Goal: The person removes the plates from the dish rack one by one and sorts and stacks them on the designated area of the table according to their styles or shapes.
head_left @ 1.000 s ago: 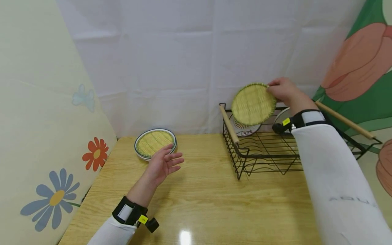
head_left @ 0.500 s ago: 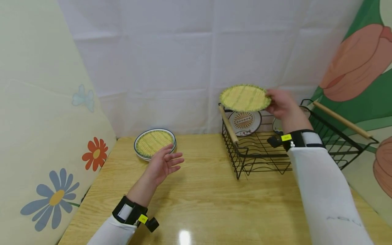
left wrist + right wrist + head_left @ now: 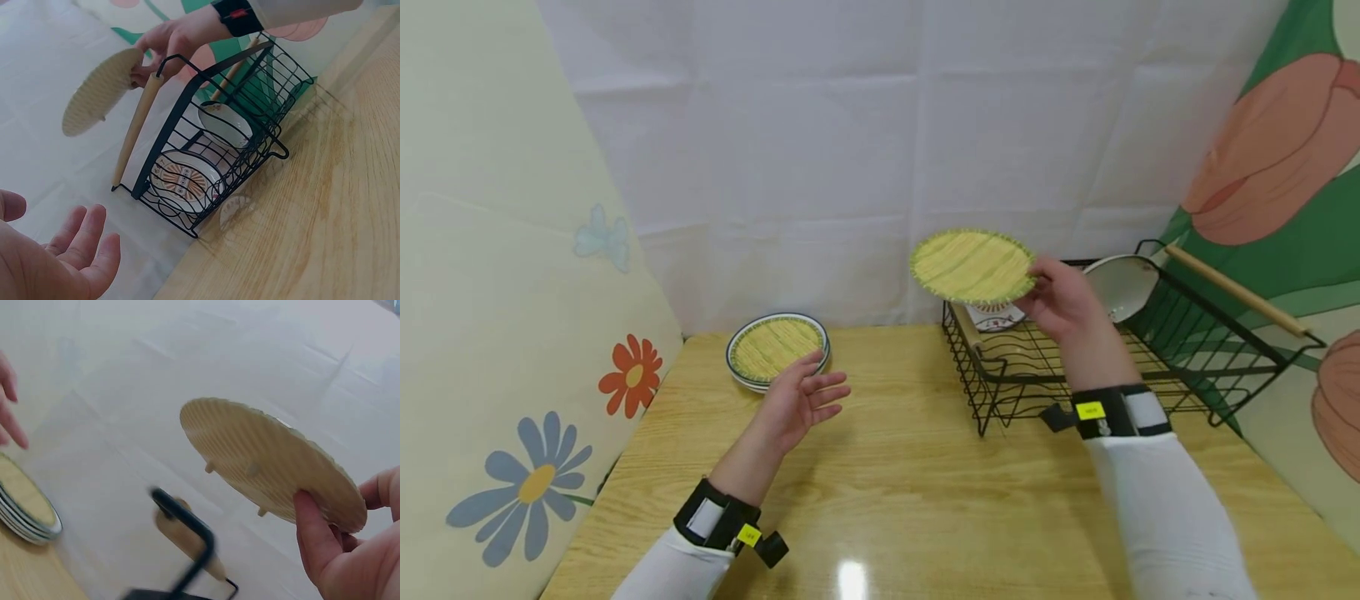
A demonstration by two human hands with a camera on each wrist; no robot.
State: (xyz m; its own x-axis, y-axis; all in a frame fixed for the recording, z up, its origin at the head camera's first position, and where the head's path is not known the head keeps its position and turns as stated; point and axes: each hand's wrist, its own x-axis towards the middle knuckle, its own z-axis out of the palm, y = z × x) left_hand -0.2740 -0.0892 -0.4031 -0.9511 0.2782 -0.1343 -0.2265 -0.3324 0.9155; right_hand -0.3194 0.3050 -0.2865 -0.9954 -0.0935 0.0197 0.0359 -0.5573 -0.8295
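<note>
The right hand (image 3: 1060, 300) pinches the woven plate (image 3: 972, 267) by its rim – it looks light and stiff – while the left hand (image 3: 797, 404) hangs open

The round woven straw mat (image 3: 973, 267) has a green-edged rim and small pegs on its underside. It is held by its right edge, nearly level and slightly tilted, in the air above the left end of the black wire rack (image 3: 1000, 379).

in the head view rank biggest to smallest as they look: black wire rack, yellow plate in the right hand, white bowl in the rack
1. black wire rack
2. yellow plate
3. white bowl, partly hidden by the rack
</note>
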